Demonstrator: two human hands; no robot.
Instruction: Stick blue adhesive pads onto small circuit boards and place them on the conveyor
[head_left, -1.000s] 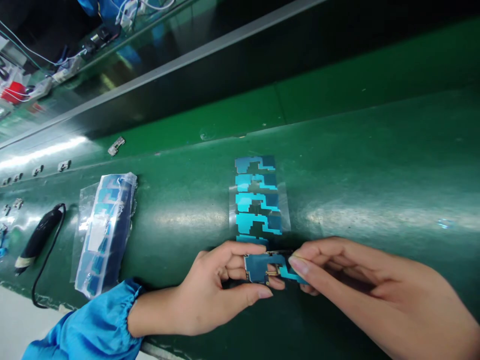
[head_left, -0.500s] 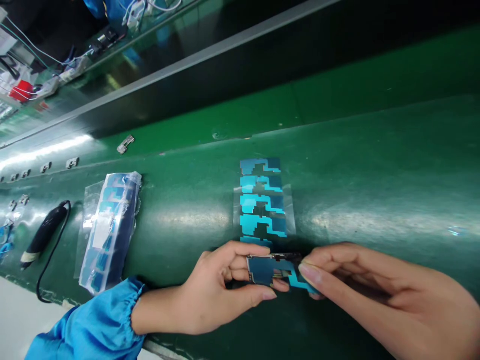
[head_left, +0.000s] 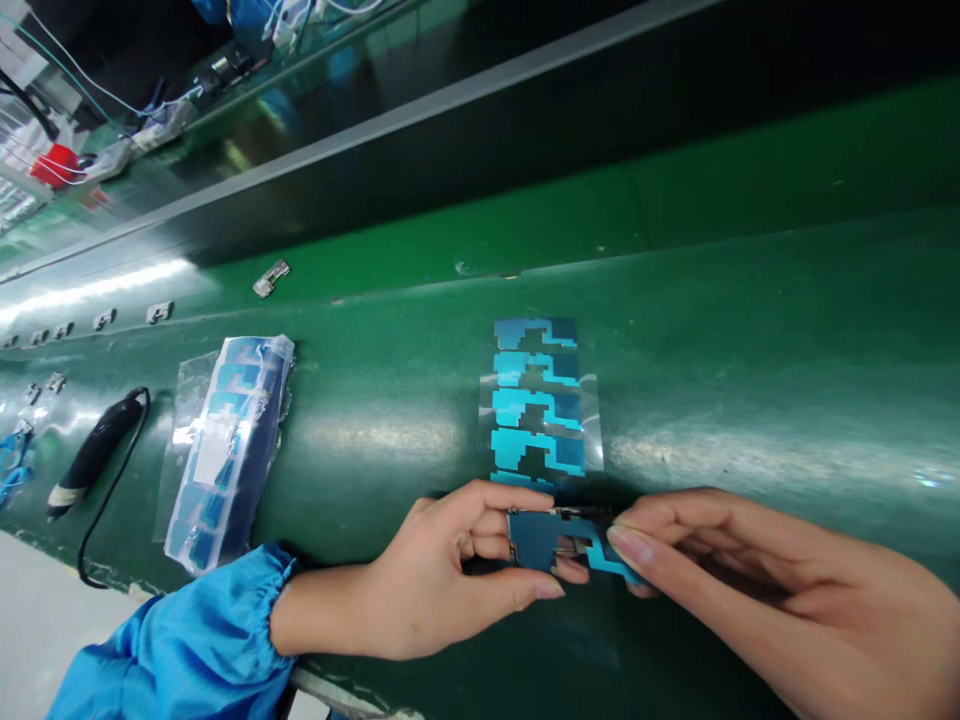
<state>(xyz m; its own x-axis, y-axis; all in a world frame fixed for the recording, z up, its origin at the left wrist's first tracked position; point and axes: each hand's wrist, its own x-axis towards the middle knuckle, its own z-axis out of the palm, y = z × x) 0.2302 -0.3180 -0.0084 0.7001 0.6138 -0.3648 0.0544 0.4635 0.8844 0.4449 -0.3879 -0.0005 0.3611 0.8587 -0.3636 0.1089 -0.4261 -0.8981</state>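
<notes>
My left hand grips the left end of a small circuit board between fingers and thumb. Over the board's face lies a blue die-cut adhesive sticker, which covers its left part. My right hand pinches the right end of the sticker and board between thumb and fingers; the thumb hides that end. Just beyond my hands, a clear sheet of similar blue stickers lies flat on the green bench, its near edge partly covered by my left hand.
A plastic-wrapped stack of blue sticker sheets lies to the left. Beside it is a black corded tool. Several small metal parts sit in a row along the far left, one farther back. A grey rail runs behind.
The view has shifted slightly, so the bench things appear a little to the right. Both hands keep their hold on the board and sticker, with hardly any change.
</notes>
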